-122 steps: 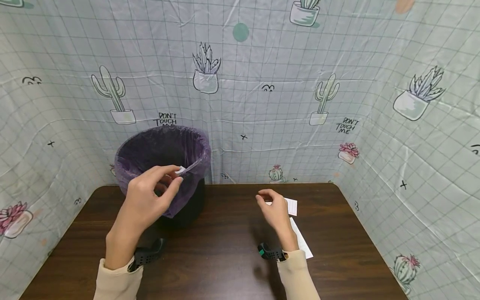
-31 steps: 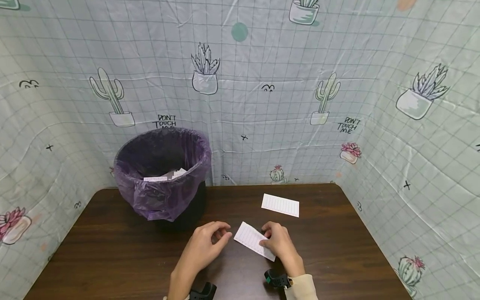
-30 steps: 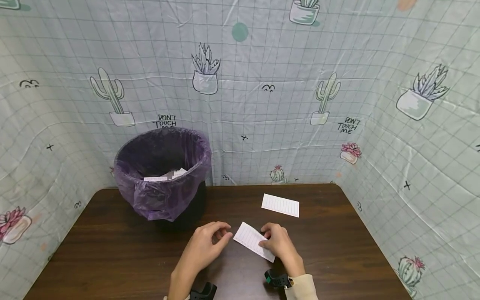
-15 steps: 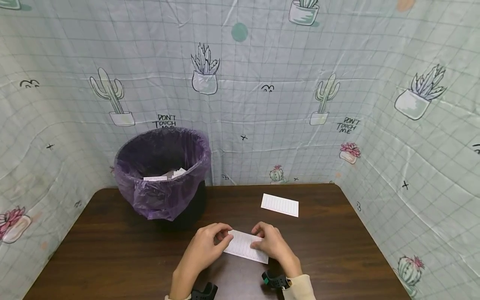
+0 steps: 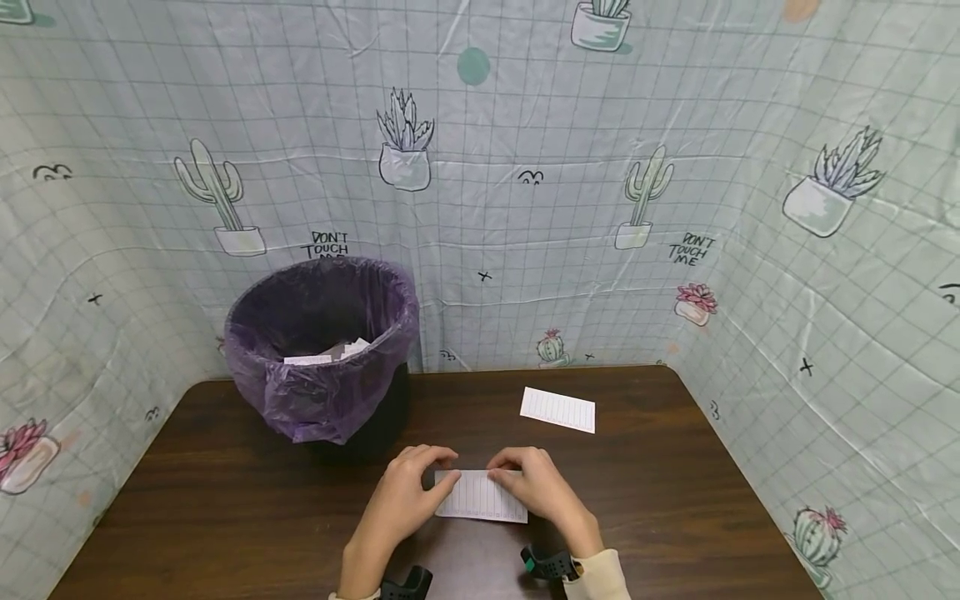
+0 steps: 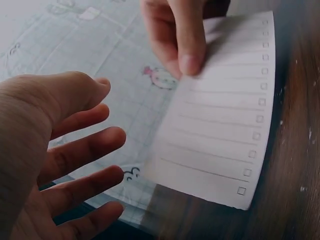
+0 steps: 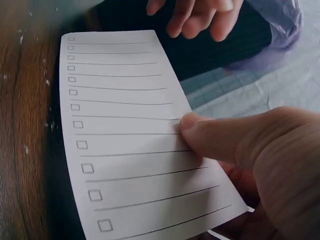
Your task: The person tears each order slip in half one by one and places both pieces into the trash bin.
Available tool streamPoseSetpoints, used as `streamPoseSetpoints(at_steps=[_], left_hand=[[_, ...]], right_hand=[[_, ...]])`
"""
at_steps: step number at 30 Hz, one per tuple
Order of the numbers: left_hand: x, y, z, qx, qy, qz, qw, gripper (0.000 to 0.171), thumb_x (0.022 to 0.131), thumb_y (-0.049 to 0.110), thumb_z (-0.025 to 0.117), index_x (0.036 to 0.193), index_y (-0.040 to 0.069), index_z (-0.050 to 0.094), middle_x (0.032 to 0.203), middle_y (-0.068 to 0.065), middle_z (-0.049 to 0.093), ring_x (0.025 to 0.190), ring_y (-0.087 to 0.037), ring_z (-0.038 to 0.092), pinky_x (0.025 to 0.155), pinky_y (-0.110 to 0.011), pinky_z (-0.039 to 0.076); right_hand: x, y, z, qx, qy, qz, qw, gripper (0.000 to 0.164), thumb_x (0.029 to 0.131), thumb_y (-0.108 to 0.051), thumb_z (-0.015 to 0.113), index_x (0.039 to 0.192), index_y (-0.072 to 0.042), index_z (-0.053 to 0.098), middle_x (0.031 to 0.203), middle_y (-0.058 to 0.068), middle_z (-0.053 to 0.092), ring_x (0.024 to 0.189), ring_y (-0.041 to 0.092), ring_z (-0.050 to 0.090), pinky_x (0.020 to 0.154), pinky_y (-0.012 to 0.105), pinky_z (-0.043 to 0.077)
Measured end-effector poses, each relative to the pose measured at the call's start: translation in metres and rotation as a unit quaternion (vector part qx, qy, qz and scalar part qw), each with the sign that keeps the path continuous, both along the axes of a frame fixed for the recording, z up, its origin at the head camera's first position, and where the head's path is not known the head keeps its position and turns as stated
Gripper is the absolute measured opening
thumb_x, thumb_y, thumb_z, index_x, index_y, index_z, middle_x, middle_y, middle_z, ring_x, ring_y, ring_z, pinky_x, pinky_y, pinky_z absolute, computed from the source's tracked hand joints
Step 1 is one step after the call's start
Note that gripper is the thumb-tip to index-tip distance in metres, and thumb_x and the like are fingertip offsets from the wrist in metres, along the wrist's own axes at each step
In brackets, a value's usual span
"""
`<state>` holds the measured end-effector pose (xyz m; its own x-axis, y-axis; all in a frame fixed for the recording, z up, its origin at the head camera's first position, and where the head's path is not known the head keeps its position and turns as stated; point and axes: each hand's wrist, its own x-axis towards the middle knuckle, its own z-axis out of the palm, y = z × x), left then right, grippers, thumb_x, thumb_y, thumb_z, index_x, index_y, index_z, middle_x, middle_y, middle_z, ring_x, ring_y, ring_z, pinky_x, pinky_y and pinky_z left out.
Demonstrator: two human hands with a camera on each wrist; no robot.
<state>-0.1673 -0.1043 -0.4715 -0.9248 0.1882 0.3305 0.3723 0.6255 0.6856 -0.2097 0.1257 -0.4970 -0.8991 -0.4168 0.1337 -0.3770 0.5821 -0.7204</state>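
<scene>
My right hand (image 5: pixel 543 492) pinches a white checklist sheet (image 5: pixel 482 497) by its far long edge, thumb on the printed face. Ruled lines and a column of small checkboxes show on the sheet (image 7: pixel 125 120) in the right wrist view. At the sheet's left end is my left hand (image 5: pixel 408 492), its thumb overlapping the paper in the head view. The left wrist view has the left hand (image 6: pixel 70 145) with fingers spread and a gap between them and the paper. A second checklist sheet (image 5: pixel 558 410) lies flat farther back on the table.
A black bin with a purple plastic liner (image 5: pixel 318 404) stands at the back left of the dark wooden table (image 5: pixel 645 500). White paper pieces (image 5: pixel 307 360) show inside it. A cactus-print curtain (image 5: pixel 480 208) encloses the back and both sides.
The left hand was earlier at the bin with a small white scrap; paper pieces now show in the bin. Since then my right hand has brought the sheet left and turned it level.
</scene>
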Motion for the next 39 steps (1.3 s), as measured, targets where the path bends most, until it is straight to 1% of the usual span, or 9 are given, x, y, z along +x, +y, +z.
streamPoseSetpoints(at_steps=[3, 8, 15, 22, 25, 29, 33, 37, 39], left_hand=[[0.0, -0.002, -0.002, 0.003, -0.007, 0.009, 0.9999, 0.02, 0.089, 0.018, 0.08, 0.108, 0.012, 0.077, 0.103, 0.003, 0.074, 0.101, -0.015, 0.065, 0.091, -0.039, 0.056], [0.001, 0.001, -0.004, -0.006, -0.012, -0.004, 0.9999, 0.019, 0.091, 0.019, 0.079, 0.109, 0.013, 0.077, 0.104, 0.004, 0.074, 0.102, -0.017, 0.066, 0.091, -0.04, 0.056], [-0.001, 0.006, -0.007, -0.02, -0.003, -0.018, 0.9996, 0.013, 0.093, 0.018, 0.077, 0.104, 0.014, 0.077, 0.102, 0.004, 0.075, 0.099, -0.018, 0.068, 0.088, -0.04, 0.057], [-0.001, 0.008, -0.008, -0.011, 0.016, -0.017, 0.9997, 0.003, 0.094, 0.018, 0.076, 0.093, 0.016, 0.078, 0.095, 0.007, 0.075, 0.093, -0.017, 0.07, 0.086, -0.039, 0.058], [-0.001, 0.009, -0.008, -0.008, 0.02, -0.02, 0.9996, 0.004, 0.094, 0.016, 0.076, 0.091, 0.016, 0.078, 0.093, 0.007, 0.075, 0.09, -0.015, 0.071, 0.084, -0.037, 0.058], [-0.001, 0.009, -0.008, -0.003, 0.012, -0.027, 0.9996, 0.004, 0.094, 0.014, 0.075, 0.091, 0.015, 0.077, 0.092, 0.006, 0.074, 0.089, -0.012, 0.072, 0.082, -0.033, 0.059], [-0.002, 0.009, -0.008, 0.001, 0.006, -0.032, 0.9995, 0.006, 0.095, 0.013, 0.074, 0.09, 0.015, 0.076, 0.093, 0.004, 0.075, 0.088, -0.012, 0.072, 0.081, -0.032, 0.059], [-0.003, 0.008, -0.009, 0.001, 0.003, -0.032, 0.9995, 0.007, 0.096, 0.013, 0.073, 0.089, 0.015, 0.075, 0.092, 0.003, 0.075, 0.087, -0.012, 0.072, 0.08, -0.031, 0.059], [-0.003, 0.008, -0.008, 0.001, 0.002, -0.031, 0.9995, 0.008, 0.095, 0.013, 0.072, 0.088, 0.016, 0.074, 0.091, 0.004, 0.075, 0.086, -0.01, 0.071, 0.078, -0.03, 0.058]], right_hand=[[0.003, -0.002, 0.003, -0.005, 0.004, 0.005, 1.0, 0.008, 0.097, -0.015, 0.072, 0.093, -0.014, 0.078, 0.091, -0.004, 0.077, 0.084, 0.006, 0.067, 0.075, 0.026, 0.055], [0.006, -0.005, 0.009, -0.007, 0.006, 0.006, 1.0, 0.008, 0.098, -0.017, 0.071, 0.094, -0.015, 0.078, 0.094, -0.004, 0.077, 0.089, 0.009, 0.069, 0.079, 0.03, 0.056], [0.01, -0.009, 0.015, -0.017, 0.002, 0.02, 1.0, 0.009, 0.099, -0.019, 0.07, 0.096, -0.016, 0.078, 0.099, -0.002, 0.078, 0.097, 0.017, 0.072, 0.086, 0.038, 0.058], [0.013, -0.014, 0.02, -0.025, -0.002, 0.034, 0.999, 0.011, 0.1, -0.023, 0.069, 0.098, -0.018, 0.078, 0.1, -0.004, 0.078, 0.098, 0.015, 0.072, 0.087, 0.035, 0.058], [0.014, -0.015, 0.021, -0.032, -0.001, 0.039, 0.999, 0.01, 0.1, -0.022, 0.069, 0.098, -0.017, 0.078, 0.1, -0.003, 0.078, 0.097, 0.015, 0.073, 0.086, 0.037, 0.059], [0.014, -0.015, 0.022, -0.035, 0.0, 0.04, 0.999, 0.01, 0.1, -0.021, 0.069, 0.098, -0.017, 0.078, 0.1, -0.002, 0.078, 0.098, 0.016, 0.073, 0.086, 0.039, 0.059], [0.014, -0.016, 0.021, -0.035, 0.001, 0.039, 0.999, 0.009, 0.1, -0.022, 0.07, 0.097, -0.018, 0.078, 0.099, -0.003, 0.078, 0.095, 0.013, 0.072, 0.083, 0.034, 0.059], [0.013, -0.017, 0.02, -0.039, 0.001, 0.038, 0.998, 0.008, 0.099, -0.022, 0.071, 0.095, -0.019, 0.077, 0.096, -0.004, 0.077, 0.087, 0.006, 0.068, 0.077, 0.026, 0.055], [0.013, -0.018, 0.02, -0.046, 0.001, 0.04, 0.998, 0.007, 0.098, -0.022, 0.072, 0.094, -0.019, 0.077, 0.094, -0.004, 0.077, 0.084, 0.004, 0.066, 0.074, 0.024, 0.054]])
